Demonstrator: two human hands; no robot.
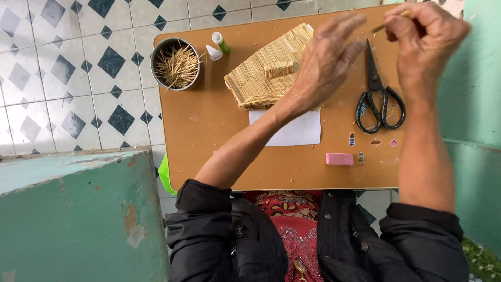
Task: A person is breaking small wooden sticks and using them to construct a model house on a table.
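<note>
My left hand [326,62] hovers with fingers spread over the right side of a small house model made of thin wooden sticks [263,73], which stands on a brown board [209,130]. My right hand [425,34] is raised at the board's far right corner, its fingers pinched on a single thin wooden stick [389,22]. Black scissors [378,94] lie shut between my two hands. Part of the model is hidden behind my left hand.
A round metal tin of loose sticks [176,63] and a small glue bottle with a green cap [220,43] stand at the board's far left. White paper [295,130], a pink eraser [339,159] and small stickers [376,141] lie nearer me. Green walls flank the board.
</note>
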